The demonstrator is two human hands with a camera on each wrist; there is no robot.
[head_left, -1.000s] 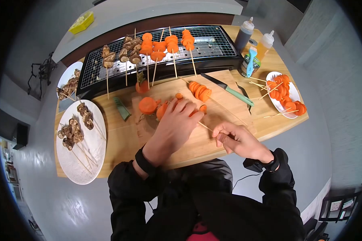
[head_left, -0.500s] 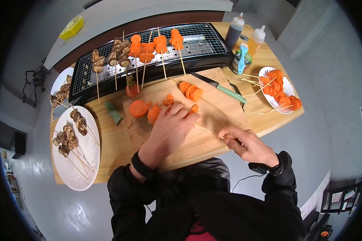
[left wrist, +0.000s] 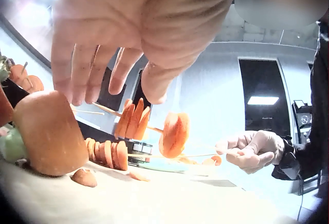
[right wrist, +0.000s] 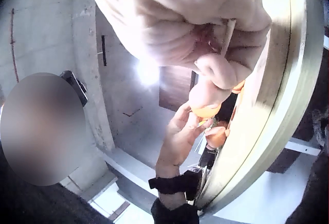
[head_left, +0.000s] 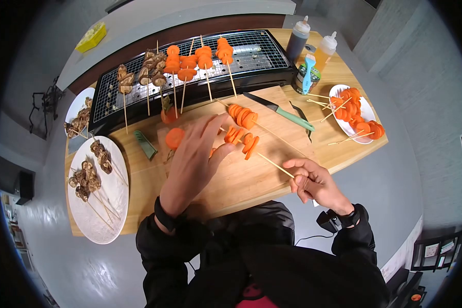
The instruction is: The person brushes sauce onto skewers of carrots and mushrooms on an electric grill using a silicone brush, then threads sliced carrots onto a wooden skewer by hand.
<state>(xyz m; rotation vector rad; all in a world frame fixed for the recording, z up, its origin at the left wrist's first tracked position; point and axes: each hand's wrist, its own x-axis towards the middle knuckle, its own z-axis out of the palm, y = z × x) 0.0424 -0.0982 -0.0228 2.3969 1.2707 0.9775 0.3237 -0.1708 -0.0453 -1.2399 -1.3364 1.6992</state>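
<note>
My right hand [head_left: 313, 184] pinches the lower end of a wooden skewer [head_left: 275, 165], tilted up over the cutting board [head_left: 226, 185]. Several carrot slices [head_left: 250, 146] are threaded near its far end, in two groups. Beside the skewer's tip is my left hand [head_left: 190, 161], fingers extended and thumb apart. The left wrist view shows those fingers [left wrist: 82, 75] straight above the threaded slices [left wrist: 175, 134], gripping nothing. Another skewer with carrot slices [head_left: 243, 116] lies on the board just behind. A thick carrot piece [left wrist: 51, 134] sits by the left hand, which partly hides it in the head view.
A knife [head_left: 280, 111] with a green handle lies at the board's back right. Behind stands a grill [head_left: 262, 79] bearing mushroom and carrot skewers. Plates of mushroom skewers [head_left: 115, 205] and carrot skewers [head_left: 367, 113] flank the board. Sauce bottles [head_left: 299, 38] stand at back right.
My left hand has let go of the carrot slices and moved left, its fingers straightening. The skewer has lifted with the slices on it, as my right hand shifted slightly right and toward me.
</note>
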